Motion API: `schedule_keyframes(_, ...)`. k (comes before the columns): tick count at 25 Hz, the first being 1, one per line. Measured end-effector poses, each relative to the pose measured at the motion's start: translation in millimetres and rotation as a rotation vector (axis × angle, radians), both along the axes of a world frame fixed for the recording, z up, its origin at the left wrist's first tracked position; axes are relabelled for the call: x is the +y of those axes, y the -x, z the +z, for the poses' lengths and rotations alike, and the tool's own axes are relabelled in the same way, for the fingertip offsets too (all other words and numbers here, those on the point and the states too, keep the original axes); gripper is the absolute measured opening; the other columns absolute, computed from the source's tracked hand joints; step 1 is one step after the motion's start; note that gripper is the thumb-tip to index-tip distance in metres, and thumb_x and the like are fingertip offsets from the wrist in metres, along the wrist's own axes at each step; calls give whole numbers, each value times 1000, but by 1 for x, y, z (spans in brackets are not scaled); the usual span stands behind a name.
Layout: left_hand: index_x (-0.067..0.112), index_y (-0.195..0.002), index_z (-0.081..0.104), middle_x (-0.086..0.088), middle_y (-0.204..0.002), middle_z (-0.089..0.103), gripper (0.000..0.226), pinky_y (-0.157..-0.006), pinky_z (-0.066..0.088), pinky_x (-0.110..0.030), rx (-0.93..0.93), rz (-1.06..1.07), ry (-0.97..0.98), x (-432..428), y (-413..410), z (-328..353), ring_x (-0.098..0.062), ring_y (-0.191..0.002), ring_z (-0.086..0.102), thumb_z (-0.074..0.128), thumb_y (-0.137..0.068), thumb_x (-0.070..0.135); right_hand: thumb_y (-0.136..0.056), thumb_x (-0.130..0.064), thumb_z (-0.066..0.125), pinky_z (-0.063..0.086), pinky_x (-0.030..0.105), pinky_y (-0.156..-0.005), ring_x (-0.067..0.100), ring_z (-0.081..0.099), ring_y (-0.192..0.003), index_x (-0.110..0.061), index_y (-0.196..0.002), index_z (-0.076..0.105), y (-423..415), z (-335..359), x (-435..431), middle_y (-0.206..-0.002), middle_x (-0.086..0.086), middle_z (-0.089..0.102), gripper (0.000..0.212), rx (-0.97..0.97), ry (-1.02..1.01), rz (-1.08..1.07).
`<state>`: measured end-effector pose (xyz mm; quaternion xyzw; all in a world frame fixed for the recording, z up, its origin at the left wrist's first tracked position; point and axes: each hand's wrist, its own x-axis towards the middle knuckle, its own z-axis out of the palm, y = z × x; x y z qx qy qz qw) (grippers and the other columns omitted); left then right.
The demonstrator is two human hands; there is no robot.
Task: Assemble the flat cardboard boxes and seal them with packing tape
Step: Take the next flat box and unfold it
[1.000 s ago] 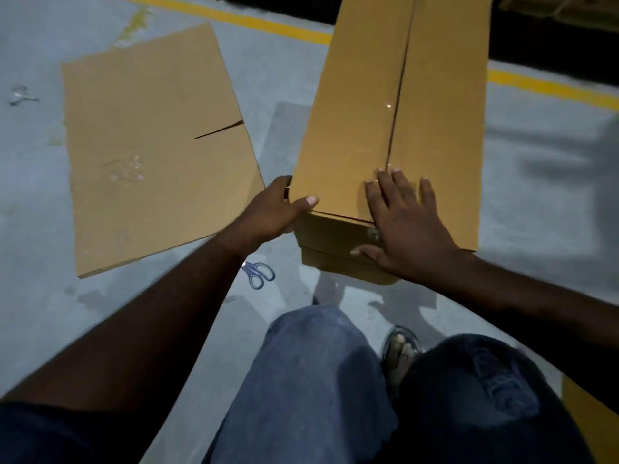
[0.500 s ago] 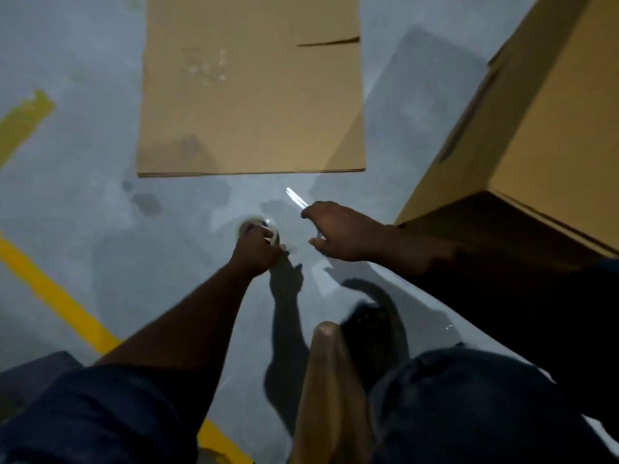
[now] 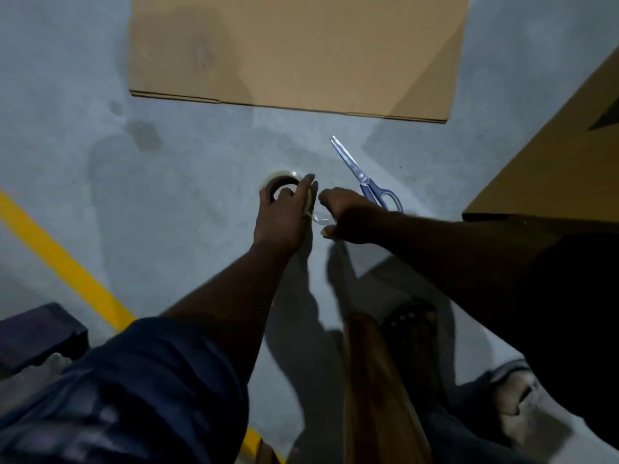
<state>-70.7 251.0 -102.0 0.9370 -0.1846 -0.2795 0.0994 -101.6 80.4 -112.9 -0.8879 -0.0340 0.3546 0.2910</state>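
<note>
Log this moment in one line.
left hand grips tape roll | right hand pinches tape end | scissors on floor | flat cardboard beyond | assembled box at right

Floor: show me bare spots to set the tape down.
Bare floor lies left of the tape roll, between flat cardboard and yellow line; a smaller patch between scissors and assembled box. Crowded around left hand and right hand.

This is looking like a warehouse or packing floor: a painted yellow line (image 3: pixel 63 261) is running across the bare grey concrete floor (image 3: pixel 187 182), and a flat brown cardboard sheet (image 3: pixel 294 51) is lying on it.
</note>
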Motion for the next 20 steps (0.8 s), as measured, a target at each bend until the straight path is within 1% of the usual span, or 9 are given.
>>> schedule_keyframes(2, 27, -149, 34, -8, -99, 67, 56, -114, 30, -43, -61, -81, 11, 1, 2, -1, -32, -139, 32, 49, -95, 24, -77, -29, 80, 44, 41, -91, 38, 55, -107, -2, -126, 55, 7, -13, 6, -117, 19, 59, 61, -97, -28, -53)
schedule_keyframes(3, 26, -144, 40, -6, -98, 69, 52, -113, 31, -43, -69, -114, 26, 0, 2, 1, -31, -137, 35, 52, -93, 24, -76, -26, 78, 45, 42, -87, 39, 57, -102, -1, -119, 59, 10, -14, 9, -111, 20, 61, 53, -137, -49, -93)
schedule_keyframes(7, 15, -123, 57, -8, -106, 69, 37, -114, 27, -46, -31, -35, 230, -16, -6, 23, -31, -109, 58, 53, -89, 27, -79, -15, 61, 48, 39, -69, 37, 62, -73, -1, -84, 65, 9, 5, -1, -79, 17, 66, 16, -338, -170, -291)
schedule_keyframes(8, 13, -121, 59, -7, -106, 68, 37, -108, 33, -44, -13, -2, 280, -21, -9, 32, -30, -104, 60, 52, -89, 30, -82, -16, 59, 49, 38, -71, 33, 63, -73, -4, -83, 67, 5, 17, -10, -78, 13, 67, 15, -344, -177, -332)
schedule_keyframes(10, 13, -117, 61, -4, -106, 68, 38, -87, 43, -35, 46, 23, 362, -32, -11, 54, -25, -96, 62, 51, -88, 35, -87, -21, 59, 44, 30, -75, 23, 60, -81, -9, -90, 71, -2, 50, -32, -87, 8, 67, 17, -299, -149, -317)
schedule_keyframes(12, 16, -113, 62, 0, -101, 68, 33, -74, 42, -28, 96, 15, 432, -47, -11, 86, -17, -86, 62, 55, -87, 35, -89, -19, 63, 36, 27, -74, 18, 57, -84, -10, -94, 74, 0, 92, -54, -89, 5, 64, 15, -314, -123, -256)
schedule_keyframes(16, 31, -97, 62, 13, -73, 61, 13, -61, 39, -14, 112, 63, 542, -82, -5, 172, -3, -69, 57, 67, -86, 30, -91, -22, 65, 44, 26, -72, 11, 61, -78, -13, -89, 73, 22, 195, -91, -84, -2, 68, 13, -349, -148, -412)
schedule_keyframes(18, 32, -95, 62, 10, -75, 63, 11, -64, 44, -20, 142, 56, 622, -99, 2, 222, -5, -69, 59, 69, -86, 34, -94, -27, 66, 42, 22, -66, 6, 59, -71, -15, -85, 73, 38, 252, -112, -78, -4, 69, 16, -417, -158, -458)
schedule_keyframes(20, 32, -100, 61, 4, -89, 70, 12, -75, 53, -38, 223, -6, 727, -115, 16, 276, -17, -81, 67, 68, -91, 35, -95, -27, 66, 46, 22, -66, 7, 63, -70, -13, -85, 74, 59, 311, -129, -75, -4, 71, 18, -488, -184, -501)
